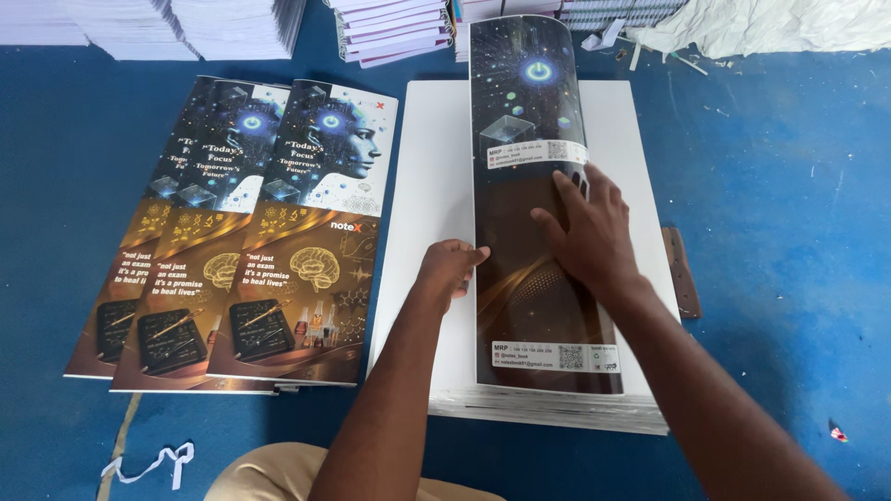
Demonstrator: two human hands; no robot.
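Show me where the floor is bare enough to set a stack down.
Right of the white sheet stack, the blue floor is open beyond a small brown strip. Crowded: left side, filled by fanned printed covers; top edge, lined with book piles.

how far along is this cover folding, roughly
Early, by the look of it. Done: three folded covers lie fanned out on the blue floor at the left. In hand: the right hand presses flat on a dark cover folded over the white stack, while the left hand pinches its left edge. Left: the stack under it looks thick, so many sheets seem to remain.
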